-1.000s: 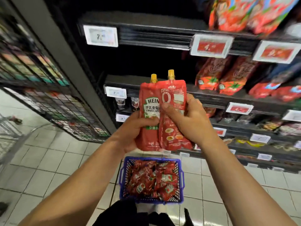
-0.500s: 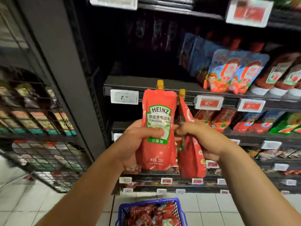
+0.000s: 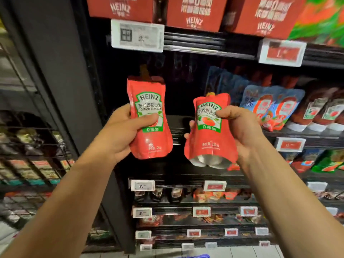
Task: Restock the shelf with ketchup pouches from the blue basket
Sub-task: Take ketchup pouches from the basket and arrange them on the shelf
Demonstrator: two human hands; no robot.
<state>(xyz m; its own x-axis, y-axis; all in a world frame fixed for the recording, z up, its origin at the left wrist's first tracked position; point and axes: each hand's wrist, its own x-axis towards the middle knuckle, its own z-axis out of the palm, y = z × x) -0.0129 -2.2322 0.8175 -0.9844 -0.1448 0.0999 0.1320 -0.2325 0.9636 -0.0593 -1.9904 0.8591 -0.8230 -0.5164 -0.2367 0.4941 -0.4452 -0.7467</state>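
Dark store shelving [image 3: 186,127] fills the view, its black ledges lined with white and red price tags [image 3: 137,36], red Heinz boxes [image 3: 193,12] on top and blue pouches [image 3: 268,105] at right. The left hand [image 3: 119,133] grips one upright ketchup pouch [image 3: 149,120], thumb across its label, and the right hand [image 3: 236,127] pinches another pouch [image 3: 209,131], both before the bare dark ledge. A wire rack [image 3: 28,155] stands at left, and a sliver of the blue basket [image 3: 195,256] shows over the tiled floor [image 3: 242,252].

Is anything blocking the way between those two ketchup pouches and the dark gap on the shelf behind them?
Nothing visible does. The left hand grips one ketchup pouch and the right hand grips the other pouch, both raised before the dark shelf gap. The blue pouches stand off to the right.
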